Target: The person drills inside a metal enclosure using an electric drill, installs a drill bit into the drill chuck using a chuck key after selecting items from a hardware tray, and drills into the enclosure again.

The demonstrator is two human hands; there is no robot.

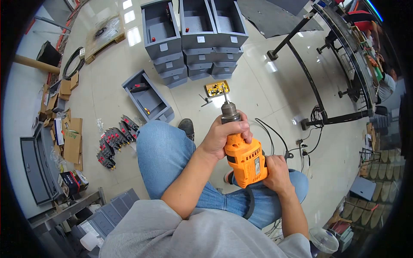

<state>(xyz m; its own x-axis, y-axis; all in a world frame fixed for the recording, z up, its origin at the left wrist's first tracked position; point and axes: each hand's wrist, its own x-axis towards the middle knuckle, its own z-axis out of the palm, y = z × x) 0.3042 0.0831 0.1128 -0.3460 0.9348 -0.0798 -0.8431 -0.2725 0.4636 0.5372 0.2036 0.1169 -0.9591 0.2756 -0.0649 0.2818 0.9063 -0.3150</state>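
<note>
An orange corded power drill (245, 161) is held in front of my lap, with its chuck (230, 111) and bit (224, 92) pointing away from me. My left hand (224, 134) is closed around the front of the body, just behind the chuck. On the drill's right rear side my right hand (277, 173) is closed; the grip under its fingers is mostly hidden. Beyond the bit, a small yellow box (217, 88) of little parts sits on the floor. A T-shaped metal tool (205, 100) lies beside it.
Stacked grey metal bins (163, 46) stand ahead, and a separate grey bin (148, 96) lies nearer. Several black-and-red parts (116, 139) sit on the floor at left. A black metal frame (307, 75) and power cables (316, 115) are at right. Another person (387, 84) is at far right.
</note>
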